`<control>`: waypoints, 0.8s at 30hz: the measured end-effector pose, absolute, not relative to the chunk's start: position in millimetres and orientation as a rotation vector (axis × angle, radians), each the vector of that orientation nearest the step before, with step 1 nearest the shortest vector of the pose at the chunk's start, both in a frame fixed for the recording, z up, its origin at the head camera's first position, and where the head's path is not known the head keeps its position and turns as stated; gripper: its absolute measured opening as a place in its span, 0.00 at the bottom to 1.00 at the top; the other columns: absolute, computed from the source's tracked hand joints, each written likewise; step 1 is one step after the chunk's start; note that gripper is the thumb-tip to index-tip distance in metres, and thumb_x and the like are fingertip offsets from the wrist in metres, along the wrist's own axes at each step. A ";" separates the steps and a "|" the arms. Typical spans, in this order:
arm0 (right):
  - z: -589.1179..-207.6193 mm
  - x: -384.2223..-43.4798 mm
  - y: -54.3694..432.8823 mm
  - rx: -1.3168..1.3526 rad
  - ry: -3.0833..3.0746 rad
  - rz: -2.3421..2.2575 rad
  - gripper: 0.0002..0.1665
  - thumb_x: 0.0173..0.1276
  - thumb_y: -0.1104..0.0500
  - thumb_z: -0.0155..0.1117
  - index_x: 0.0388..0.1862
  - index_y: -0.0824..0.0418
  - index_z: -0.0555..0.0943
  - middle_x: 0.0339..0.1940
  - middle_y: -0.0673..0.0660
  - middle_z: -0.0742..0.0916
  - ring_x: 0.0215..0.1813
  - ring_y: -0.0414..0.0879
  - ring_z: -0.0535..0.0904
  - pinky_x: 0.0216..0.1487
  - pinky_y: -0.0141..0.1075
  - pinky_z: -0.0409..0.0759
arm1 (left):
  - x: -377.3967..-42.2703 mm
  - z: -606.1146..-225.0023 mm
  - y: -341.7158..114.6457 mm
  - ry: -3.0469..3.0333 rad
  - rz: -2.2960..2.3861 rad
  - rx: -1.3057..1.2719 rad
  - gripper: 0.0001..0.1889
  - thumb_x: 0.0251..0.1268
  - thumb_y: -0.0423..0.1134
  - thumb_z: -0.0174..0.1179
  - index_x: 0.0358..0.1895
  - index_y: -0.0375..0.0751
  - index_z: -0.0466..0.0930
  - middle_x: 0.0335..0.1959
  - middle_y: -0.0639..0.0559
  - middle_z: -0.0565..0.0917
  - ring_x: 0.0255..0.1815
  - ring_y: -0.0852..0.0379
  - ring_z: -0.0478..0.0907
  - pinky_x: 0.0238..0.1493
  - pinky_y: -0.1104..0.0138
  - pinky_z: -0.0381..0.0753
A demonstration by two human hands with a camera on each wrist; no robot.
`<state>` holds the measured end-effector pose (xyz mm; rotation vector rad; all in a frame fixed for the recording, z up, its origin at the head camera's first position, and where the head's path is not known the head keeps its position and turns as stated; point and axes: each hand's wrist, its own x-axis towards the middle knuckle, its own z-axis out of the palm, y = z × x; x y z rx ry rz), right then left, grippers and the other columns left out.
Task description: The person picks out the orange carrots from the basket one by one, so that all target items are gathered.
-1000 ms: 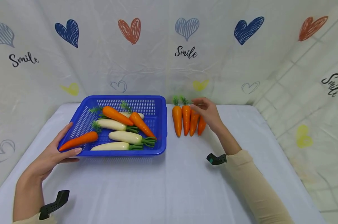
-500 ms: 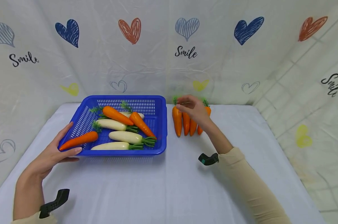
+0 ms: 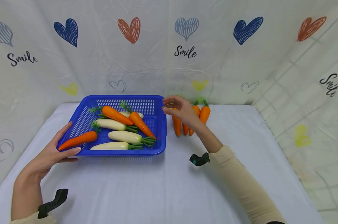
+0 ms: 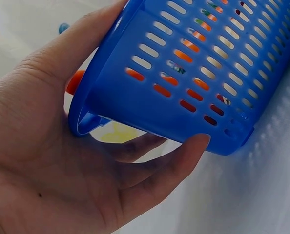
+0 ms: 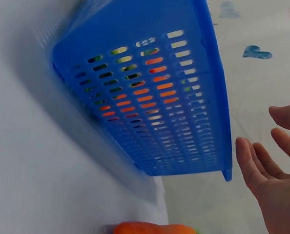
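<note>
A blue plastic basket [image 3: 124, 152] stands on the left side of the table. My left hand [image 3: 49, 154] holds its front left corner, one finger lying along the side and the thumb by the front rim. In it lie three orange carrots [image 3: 116, 115] with green tops and several white radishes [image 3: 124, 137] with green stems. My right hand [image 3: 183, 112] hovers at the basket's back right corner, fingers apart and nothing in them. In the right wrist view a small gap shows between those fingers and the rim. Several more carrots [image 3: 204, 115] lie side by side beneath it, partly hidden.
A white cloth [image 3: 129, 189] covers the table. Close behind the basket hangs a pale curtain [image 3: 154, 62] printed with hearts and "Smile". A black wrist device [image 3: 199, 159] sits on my right sleeve, another black device [image 3: 54, 203] on my left.
My right hand has moved left across the row of carrots to the basket's right rim, uncovering the rightmost carrots. My left hand and the basket have stayed in place.
</note>
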<state>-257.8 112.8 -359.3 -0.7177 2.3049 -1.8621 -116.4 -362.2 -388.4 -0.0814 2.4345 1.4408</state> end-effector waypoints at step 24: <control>-350.3 -266.8 79.2 -0.803 2.255 -1.750 0.28 0.72 0.62 0.70 0.70 0.60 0.76 0.68 0.64 0.82 0.68 0.56 0.82 0.67 0.49 0.84 | -116.6 -387.1 -362.4 2.448 1.408 -0.041 0.53 0.77 0.47 0.60 0.81 0.80 0.22 0.84 0.27 0.28 0.66 0.30 0.72 0.48 0.57 0.92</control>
